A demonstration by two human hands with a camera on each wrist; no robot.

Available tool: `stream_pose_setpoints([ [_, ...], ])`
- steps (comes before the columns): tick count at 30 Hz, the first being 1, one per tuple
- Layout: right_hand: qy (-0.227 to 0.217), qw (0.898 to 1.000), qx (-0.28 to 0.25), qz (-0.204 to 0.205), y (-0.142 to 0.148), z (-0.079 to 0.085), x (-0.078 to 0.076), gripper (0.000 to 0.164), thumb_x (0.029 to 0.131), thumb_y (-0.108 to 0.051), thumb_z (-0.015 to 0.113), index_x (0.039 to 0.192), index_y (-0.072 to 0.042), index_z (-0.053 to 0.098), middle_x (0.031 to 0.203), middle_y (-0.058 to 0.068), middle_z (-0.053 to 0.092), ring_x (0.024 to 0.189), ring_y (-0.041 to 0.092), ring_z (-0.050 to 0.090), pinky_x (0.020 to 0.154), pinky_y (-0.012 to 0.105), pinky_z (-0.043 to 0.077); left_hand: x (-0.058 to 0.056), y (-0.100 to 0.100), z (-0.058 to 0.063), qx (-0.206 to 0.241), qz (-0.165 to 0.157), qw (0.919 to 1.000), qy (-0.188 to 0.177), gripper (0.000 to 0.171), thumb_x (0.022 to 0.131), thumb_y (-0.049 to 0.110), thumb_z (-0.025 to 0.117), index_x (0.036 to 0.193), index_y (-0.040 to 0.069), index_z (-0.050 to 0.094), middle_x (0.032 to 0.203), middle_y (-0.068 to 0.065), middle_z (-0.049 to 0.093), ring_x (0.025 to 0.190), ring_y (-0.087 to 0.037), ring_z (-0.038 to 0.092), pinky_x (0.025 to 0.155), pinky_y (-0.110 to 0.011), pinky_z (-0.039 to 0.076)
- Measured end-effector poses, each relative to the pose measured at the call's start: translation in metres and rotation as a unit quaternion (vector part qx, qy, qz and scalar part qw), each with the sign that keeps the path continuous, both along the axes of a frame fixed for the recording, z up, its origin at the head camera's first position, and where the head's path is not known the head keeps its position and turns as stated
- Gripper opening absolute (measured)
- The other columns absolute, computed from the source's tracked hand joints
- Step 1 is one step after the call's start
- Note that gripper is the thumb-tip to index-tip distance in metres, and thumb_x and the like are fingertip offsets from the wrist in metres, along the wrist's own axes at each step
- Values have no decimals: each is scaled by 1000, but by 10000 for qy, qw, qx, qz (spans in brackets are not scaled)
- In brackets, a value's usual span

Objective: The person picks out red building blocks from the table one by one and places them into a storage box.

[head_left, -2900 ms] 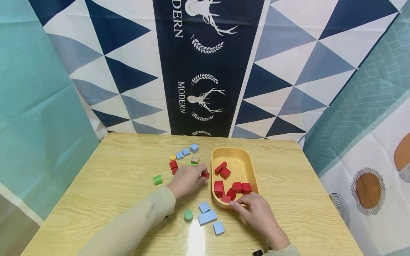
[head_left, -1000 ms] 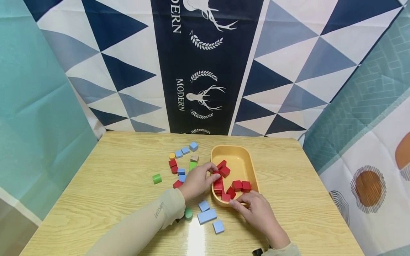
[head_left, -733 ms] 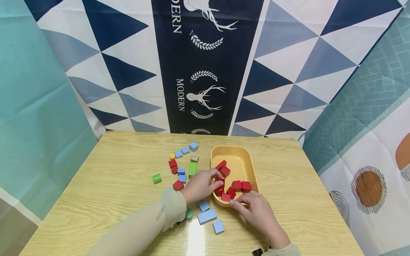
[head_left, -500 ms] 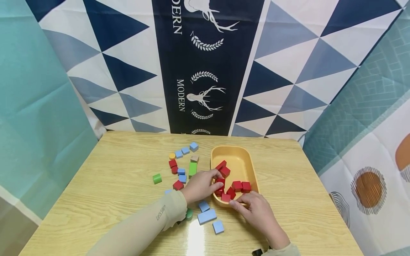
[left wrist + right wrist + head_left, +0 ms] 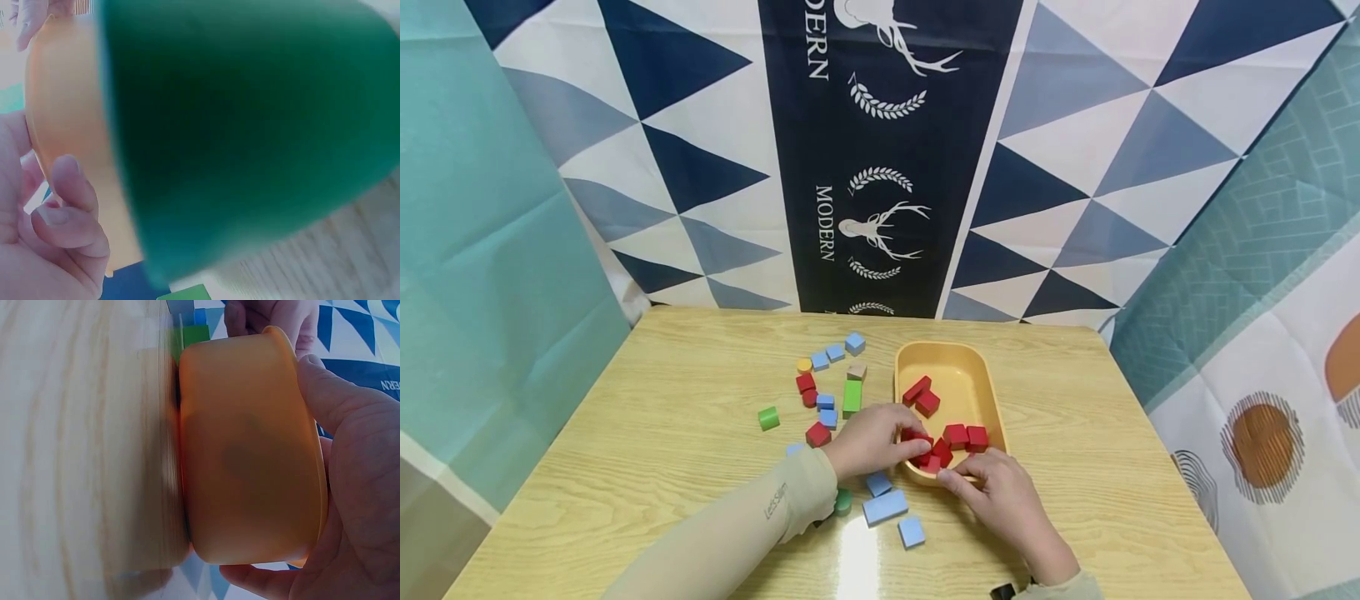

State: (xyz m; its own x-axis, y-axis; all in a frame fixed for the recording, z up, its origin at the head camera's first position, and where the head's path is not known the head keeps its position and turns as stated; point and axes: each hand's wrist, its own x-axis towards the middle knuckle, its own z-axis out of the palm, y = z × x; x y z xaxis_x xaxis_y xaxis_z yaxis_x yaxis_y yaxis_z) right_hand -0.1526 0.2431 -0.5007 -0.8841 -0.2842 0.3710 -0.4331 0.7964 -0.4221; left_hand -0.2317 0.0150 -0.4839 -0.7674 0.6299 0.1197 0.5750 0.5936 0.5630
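Observation:
In the head view my left hand reaches over the left rim of a yellow plastic tub, its fingers and thumb around a red block low inside. Part of that block is hidden by the fingers. My right hand grips the tub's near right rim, thumb at the edge. More red blocks lie in the tub, mostly toward its near end. The right wrist view shows the tub's wall between my right thumb and fingers. A green cylinder block fills much of the left wrist view.
Left of the tub lie a green oblong block, red blocks, small blue blocks and a lighter green cylinder. Blue blocks and the green cylinder sit near the left wrist. A patterned cloth hangs behind the table.
My left hand has carried a red block from the table over the tub's left rim, then down toward the tub's near end. The right hand has stayed on the rim.

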Motion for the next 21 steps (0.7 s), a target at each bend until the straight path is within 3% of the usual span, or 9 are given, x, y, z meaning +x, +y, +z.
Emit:
stream_pose_setpoints([
  [5, 70, 10000, 31, 0, 0, 1, 0, 20, 83, -46, 76, 70, -31, 72, 70, -23, 58, 71, 2, 48, 58, 30, 46, 4, -2, 1, -256, -351, 9990, 66, 34, 93, 53, 61, 109, 26, 76, 122, 9, 61, 111, -6, 51, 96, -36, 48],
  [11, 103, 9999, 32, 19, 1, -1, -1, 20, 84, -46, 75, 71, -31, 72, 70, -24, 58, 71, 2, 48, 59, 30, 46, 4, 0, -2, -258, -314, 9992, 68, 40, 94, 53, 59, 117, 22, 70, 119, 11, 62, 108, -4, 52, 95, -33, 49],
  [21, 75, 10000, 20, -9, 0, -2, -1, 20, 84, -47, 75, 71, -31, 73, 71, -23, 58, 71, 2, 48, 59, 30, 46, -2, 6, -5, -75, -91, 9991, 413, 15, 94, 38, 67, 90, 28, 77, 92, 19, 65, 87, 1, 55, 81, -26, 53],
])
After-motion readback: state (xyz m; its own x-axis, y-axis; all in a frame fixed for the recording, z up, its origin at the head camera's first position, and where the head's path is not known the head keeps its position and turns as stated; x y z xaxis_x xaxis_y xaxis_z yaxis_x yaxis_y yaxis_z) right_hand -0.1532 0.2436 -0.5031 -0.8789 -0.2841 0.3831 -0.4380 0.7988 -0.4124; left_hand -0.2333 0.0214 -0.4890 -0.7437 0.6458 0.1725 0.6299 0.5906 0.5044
